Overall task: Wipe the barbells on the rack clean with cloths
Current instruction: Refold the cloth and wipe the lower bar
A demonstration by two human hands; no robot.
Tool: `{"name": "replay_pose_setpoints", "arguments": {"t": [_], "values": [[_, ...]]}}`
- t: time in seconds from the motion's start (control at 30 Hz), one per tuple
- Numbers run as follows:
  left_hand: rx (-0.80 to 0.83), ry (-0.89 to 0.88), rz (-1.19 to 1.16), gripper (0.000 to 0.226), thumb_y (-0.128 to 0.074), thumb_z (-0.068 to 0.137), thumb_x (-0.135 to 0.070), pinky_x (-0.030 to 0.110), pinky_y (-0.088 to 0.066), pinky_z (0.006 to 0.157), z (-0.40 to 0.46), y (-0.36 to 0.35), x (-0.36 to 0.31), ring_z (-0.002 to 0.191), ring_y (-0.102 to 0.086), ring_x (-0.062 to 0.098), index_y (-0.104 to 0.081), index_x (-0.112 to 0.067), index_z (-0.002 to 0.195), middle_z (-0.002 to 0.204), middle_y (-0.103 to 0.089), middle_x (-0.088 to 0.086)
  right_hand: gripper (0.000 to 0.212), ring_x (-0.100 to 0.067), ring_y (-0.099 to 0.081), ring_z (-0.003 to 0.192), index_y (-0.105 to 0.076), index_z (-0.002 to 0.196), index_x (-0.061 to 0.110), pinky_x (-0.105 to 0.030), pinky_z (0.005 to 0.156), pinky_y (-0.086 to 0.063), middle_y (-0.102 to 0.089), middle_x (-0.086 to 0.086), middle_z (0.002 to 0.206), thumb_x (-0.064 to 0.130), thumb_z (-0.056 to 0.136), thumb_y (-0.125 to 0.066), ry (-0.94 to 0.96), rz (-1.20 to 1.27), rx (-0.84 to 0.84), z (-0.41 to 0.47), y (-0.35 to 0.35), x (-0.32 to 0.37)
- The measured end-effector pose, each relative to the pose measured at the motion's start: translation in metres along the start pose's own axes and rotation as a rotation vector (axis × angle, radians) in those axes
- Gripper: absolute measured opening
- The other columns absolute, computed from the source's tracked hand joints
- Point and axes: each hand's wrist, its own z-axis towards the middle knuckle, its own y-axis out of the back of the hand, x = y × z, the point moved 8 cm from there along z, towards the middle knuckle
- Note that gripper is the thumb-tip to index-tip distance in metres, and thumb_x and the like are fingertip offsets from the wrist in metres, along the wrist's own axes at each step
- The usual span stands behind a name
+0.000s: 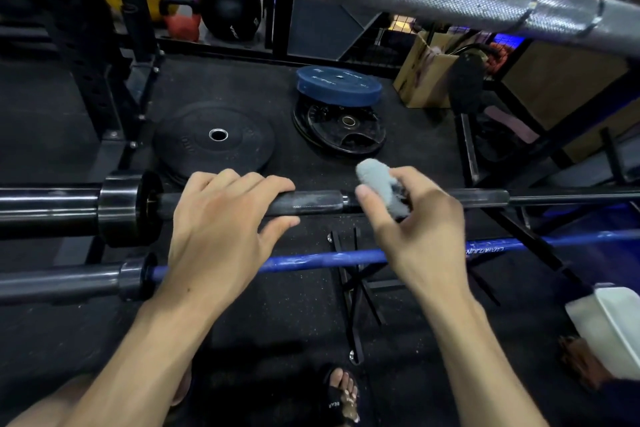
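Now left hand point(221, 218) gripping black barbell point(311, 203), right hand point(412, 218) pinching grey cloth point(377, 180) against it

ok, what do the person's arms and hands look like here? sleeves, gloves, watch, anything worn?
Both forearms are bare as far as the frame shows: no sleeves in view. The left hand and right hand have no gloves, and no rings, watch or wristband show. Nails look short and unpainted. No markings or tape. The upper arms are out of frame, so a short sleeve cannot be ruled out.
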Motion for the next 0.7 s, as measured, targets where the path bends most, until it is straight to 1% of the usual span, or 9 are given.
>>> {"name": "replay_pose_setpoints", "arguments": {"t": [0.07,0.17,0.23,0.33,0.47,0.5,0.57,0.63,0.7], "values": [[0.000,-0.002,0.006,0.036,-0.075,0.082,-0.051,0.027,-0.027,0.085,0.000,0.000,0.001,0.076,-0.053,0.012,-0.069,-0.033,0.112,0.079,-0.060,-0.018,0.030,-0.012,-0.064,0.081,-0.071,0.106,0.022,-0.033,0.075,-0.051,-0.069,0.009,0.089,0.048,0.094,-0.063,0.093,-0.037,0.017,-0.007,-0.010,0.013],[-0.002,-0.007,0.003,0.036,-0.074,0.083,-0.052,0.026,-0.026,0.084,-0.001,0.000,0.001,0.077,-0.053,0.012,-0.069,-0.033,0.113,0.080,-0.060,-0.018,0.017,-0.019,-0.056,0.055,-0.066,0.093,0.021,-0.034,0.053,-0.046,-0.060,0.006,0.063,0.036,0.097,-0.062,0.204,-0.174,-0.049,-0.011,-0.017,0.023],[-0.006,-0.014,-0.003,0.036,-0.074,0.083,-0.051,0.025,-0.025,0.084,0.000,0.000,0.000,0.077,-0.053,0.012,-0.069,-0.033,0.113,0.080,-0.060,-0.018,0.018,-0.025,-0.053,0.047,-0.062,0.089,0.019,-0.031,0.048,-0.039,-0.055,0.002,0.054,0.034,0.100,-0.061,0.101,-0.286,-0.131,0.003,-0.003,0.006],[-0.010,-0.010,-0.006,0.035,-0.075,0.082,-0.050,0.027,-0.027,0.084,0.000,0.000,-0.001,0.077,-0.054,0.014,-0.069,-0.033,0.112,0.081,-0.063,-0.016,0.022,-0.037,-0.060,0.053,-0.060,0.094,0.016,-0.034,0.052,-0.035,-0.060,-0.007,0.057,0.036,0.103,-0.053,-0.072,-0.331,-0.177,0.013,0.009,-0.007],[-0.009,-0.008,-0.008,0.037,-0.076,0.081,-0.050,0.026,-0.026,0.084,-0.001,-0.002,-0.001,0.078,-0.054,0.014,-0.070,-0.033,0.113,0.083,-0.064,-0.016,0.030,-0.031,-0.055,0.038,-0.060,0.095,0.018,-0.029,0.042,-0.037,-0.057,-0.006,0.045,0.041,0.101,-0.042,0.224,-0.431,-0.082,-0.018,-0.049,0.049],[-0.010,-0.009,-0.012,0.036,-0.077,0.081,-0.050,0.025,-0.025,0.085,0.000,-0.002,0.000,0.078,-0.053,0.013,-0.070,-0.033,0.113,0.083,-0.063,-0.017,0.031,-0.031,-0.055,0.039,-0.060,0.096,0.018,-0.029,0.044,-0.035,-0.057,-0.007,0.046,0.042,0.102,-0.042,0.224,-0.455,-0.081,-0.014,-0.045,0.045],[-0.019,-0.004,-0.022,0.035,-0.077,0.081,-0.049,0.025,-0.025,0.085,0.000,0.000,0.001,0.077,-0.053,0.013,-0.070,-0.033,0.112,0.082,-0.063,-0.017,0.020,-0.038,-0.065,0.061,-0.058,0.103,0.019,-0.035,0.054,-0.033,-0.066,-0.016,0.065,0.036,0.102,-0.048,0.000,-0.547,-0.021,0.007,-0.019,0.003],[-0.023,0.004,-0.031,0.035,-0.078,0.081,-0.048,0.025,-0.026,0.085,-0.001,0.001,0.001,0.077,-0.053,0.014,-0.070,-0.032,0.111,0.081,-0.063,-0.017,0.015,-0.042,-0.066,0.077,-0.055,0.110,0.019,-0.037,0.063,-0.034,-0.069,-0.019,0.079,0.023,0.096,-0.057,-0.217,-0.518,-0.062,0.014,0.012,-0.025],[-0.024,0.001,-0.030,0.035,-0.077,0.080,-0.047,0.026,-0.027,0.084,-0.001,0.001,0.000,0.075,-0.052,0.014,-0.070,-0.032,0.110,0.080,-0.062,-0.017,0.022,-0.037,-0.068,0.069,-0.053,0.114,0.019,-0.035,0.058,-0.034,-0.069,-0.014,0.073,0.034,0.103,-0.043,-0.106,-0.567,-0.053,0.008,-0.009,-0.002]]}}
